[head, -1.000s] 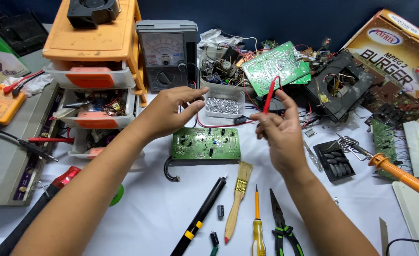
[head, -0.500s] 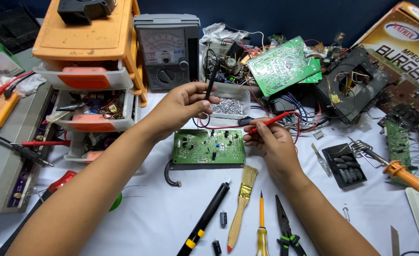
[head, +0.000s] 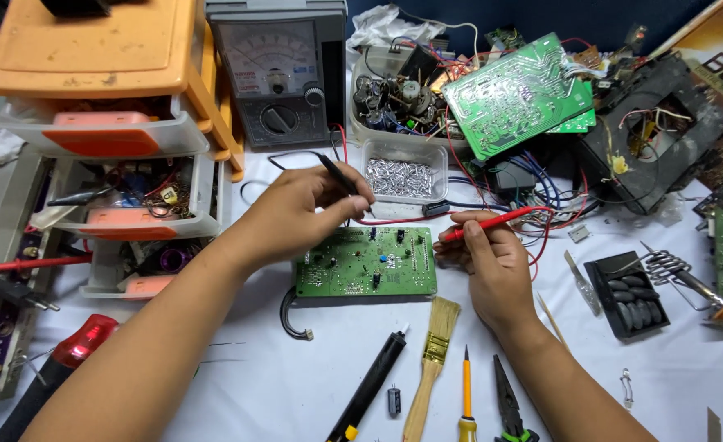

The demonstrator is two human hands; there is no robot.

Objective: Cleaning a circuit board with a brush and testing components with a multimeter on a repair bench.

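Green rectangular circuit board [head: 367, 263], flat on white surface [head: 296, 376] between hands: left hand [head: 300, 214] pinches black probe [head: 337, 176], right hand [head: 492, 266] pinches red probe [head: 488, 224]; slipping tips could likely bridge neighbouring contacts.

A white-covered table [head: 312, 385] carries a green circuit board [head: 367, 263] at its centre. At six o'clock lie a paintbrush [head: 432, 360], screwdriver [head: 466, 397] and pliers [head: 509, 403]; a meter [head: 278, 69] stands at twelve, orange drawers [head: 108, 123] at ten.
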